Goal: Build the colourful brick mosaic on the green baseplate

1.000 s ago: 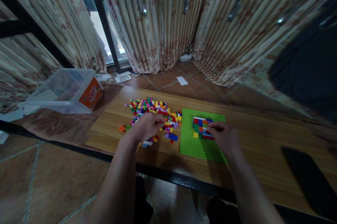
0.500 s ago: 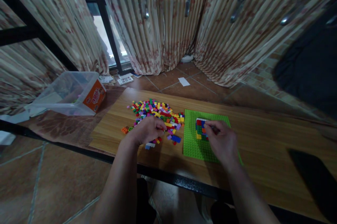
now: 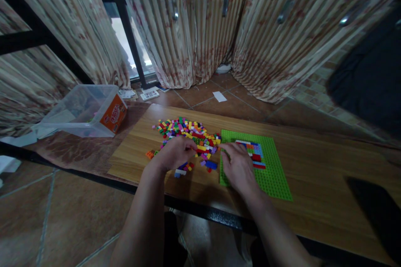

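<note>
Over baseplate [image 3: 278, 177], right hand [image 3: 238, 166], part-hidden bricks [image 3: 257, 157], far-left bin [image 3: 114, 115]

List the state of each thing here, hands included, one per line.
Left hand: at the pile, fingers bunched, grip unclear
Right hand: over the baseplate, thumb and index finger apart
Brick pile: loose, spread out
Green baseplate: lying flat, partly covered
Bricks on the baseplate: grouped together, partly hidden
Clear bin: upright, open-topped
Curtains: hanging, parted at the window
</note>
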A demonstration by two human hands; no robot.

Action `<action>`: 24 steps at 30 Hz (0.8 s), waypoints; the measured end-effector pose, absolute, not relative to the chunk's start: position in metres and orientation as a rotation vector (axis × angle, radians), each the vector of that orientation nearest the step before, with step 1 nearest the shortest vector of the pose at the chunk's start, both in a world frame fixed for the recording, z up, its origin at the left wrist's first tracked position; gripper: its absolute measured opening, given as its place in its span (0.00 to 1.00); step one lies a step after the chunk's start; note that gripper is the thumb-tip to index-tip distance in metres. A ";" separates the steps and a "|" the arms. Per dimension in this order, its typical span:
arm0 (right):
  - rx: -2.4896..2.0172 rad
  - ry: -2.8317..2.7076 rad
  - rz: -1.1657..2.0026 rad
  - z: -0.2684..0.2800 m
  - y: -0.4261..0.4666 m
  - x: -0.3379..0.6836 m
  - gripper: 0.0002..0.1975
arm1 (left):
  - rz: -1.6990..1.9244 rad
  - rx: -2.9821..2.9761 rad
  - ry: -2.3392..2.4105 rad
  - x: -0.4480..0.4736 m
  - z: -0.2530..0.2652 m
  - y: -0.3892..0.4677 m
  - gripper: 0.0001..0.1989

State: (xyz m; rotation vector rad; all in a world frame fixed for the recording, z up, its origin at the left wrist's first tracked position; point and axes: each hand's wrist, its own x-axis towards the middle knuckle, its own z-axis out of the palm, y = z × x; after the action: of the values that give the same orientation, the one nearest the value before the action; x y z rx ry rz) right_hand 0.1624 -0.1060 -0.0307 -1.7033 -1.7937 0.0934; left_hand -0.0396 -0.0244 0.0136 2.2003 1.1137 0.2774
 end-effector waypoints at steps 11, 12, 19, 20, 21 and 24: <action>-1.566 -1.830 0.330 -0.034 -0.108 0.141 0.15 | 0.305 2.275 1.126 -0.034 0.020 -0.026 0.13; -1.529 -1.814 0.395 -0.033 -0.109 0.140 0.15 | 0.302 2.273 1.129 -0.034 0.019 -0.026 0.12; -1.512 -1.675 0.319 -0.026 -0.102 0.147 0.14 | 0.318 2.272 1.150 -0.037 0.017 -0.026 0.12; -1.552 -1.667 0.250 -0.026 -0.099 0.151 0.14 | 0.315 2.273 1.147 -0.037 0.017 -0.026 0.12; -1.598 -1.666 0.185 -0.028 -0.095 0.154 0.14 | 0.312 2.273 1.140 -0.037 0.017 -0.026 0.12; -1.726 -1.693 0.048 -0.036 -0.084 0.160 0.16 | 0.300 2.273 1.133 -0.037 0.017 -0.026 0.12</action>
State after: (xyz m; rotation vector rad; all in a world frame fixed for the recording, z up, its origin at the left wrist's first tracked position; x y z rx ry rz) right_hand 0.1599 -0.0843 -0.0356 -1.7264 -1.6926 0.0480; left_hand -0.0373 -0.0256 0.0173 2.2732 1.1334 0.2998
